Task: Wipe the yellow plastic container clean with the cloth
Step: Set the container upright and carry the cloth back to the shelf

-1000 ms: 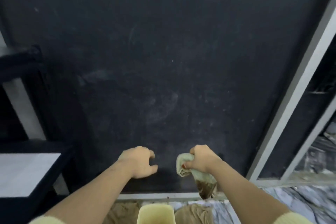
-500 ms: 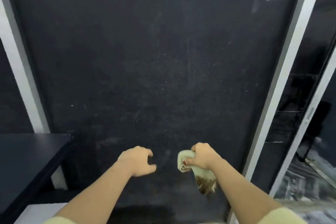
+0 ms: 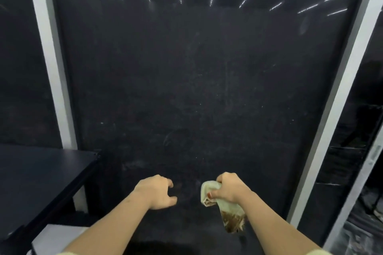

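My right hand (image 3: 230,190) is shut on a pale, bunched cloth (image 3: 227,208) whose hanging lower end is stained brown. My left hand (image 3: 155,192) is held out beside it, a hand's width to the left, with fingers curled and apart and nothing in them. Both hands are raised in front of a dark wall panel. The yellow plastic container is out of view in the head view.
A large black panel (image 3: 196,89) fills the view ahead, framed by pale grey uprights (image 3: 51,64) at left and right. A dark table (image 3: 37,176) stands at the lower left. Dark shelving (image 3: 360,151) shows at the right edge.
The view has tilted upward: the yellow container at the bottom edge has dropped out of sight and the panel's top strip has appeared. Both hands keep the same pose.
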The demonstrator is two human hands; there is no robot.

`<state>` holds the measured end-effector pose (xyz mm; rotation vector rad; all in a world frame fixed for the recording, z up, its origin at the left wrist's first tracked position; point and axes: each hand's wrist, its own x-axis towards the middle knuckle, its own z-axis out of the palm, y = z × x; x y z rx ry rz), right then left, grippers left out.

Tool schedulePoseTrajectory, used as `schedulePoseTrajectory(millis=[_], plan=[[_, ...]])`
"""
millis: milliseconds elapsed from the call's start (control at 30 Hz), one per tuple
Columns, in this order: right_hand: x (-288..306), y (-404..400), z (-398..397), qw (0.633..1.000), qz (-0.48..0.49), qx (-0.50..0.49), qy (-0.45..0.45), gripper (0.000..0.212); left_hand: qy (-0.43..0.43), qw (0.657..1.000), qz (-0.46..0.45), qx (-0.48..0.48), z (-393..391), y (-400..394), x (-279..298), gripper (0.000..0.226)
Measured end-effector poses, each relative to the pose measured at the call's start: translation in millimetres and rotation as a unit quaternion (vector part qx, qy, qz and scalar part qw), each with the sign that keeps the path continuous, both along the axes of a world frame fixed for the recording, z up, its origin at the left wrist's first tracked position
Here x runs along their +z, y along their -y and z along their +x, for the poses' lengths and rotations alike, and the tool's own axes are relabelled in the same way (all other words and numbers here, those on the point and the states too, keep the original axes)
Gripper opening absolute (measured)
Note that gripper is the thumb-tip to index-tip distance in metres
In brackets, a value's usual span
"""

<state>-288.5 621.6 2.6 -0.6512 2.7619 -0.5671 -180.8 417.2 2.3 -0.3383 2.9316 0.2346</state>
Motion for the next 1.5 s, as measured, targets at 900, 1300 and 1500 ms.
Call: schedulePoseTrajectory(millis=[900, 1300, 1500], plan=[[-4.8, 349.0, 91.9, 0.968, -0.051, 0.244, 0.018, 0.02, -0.05, 0.967, -0.022, 0.25, 180.9, 276.5, -1.7, 0.06], [-9.9, 465.6, 120.3, 0.965, -0.074, 0.25, -0.013, 0.021, -0.061, 0.958, 0.001, 0.28, 203.5, 368.7, -25.8, 0.061], [-20.3, 492.6, 117.5, 0.97, -0.094, 0.22, -0.046, 0.023, -0.102, 0.95, 0.035, 0.292, 188.9, 383.1, -48.7, 0.062]])
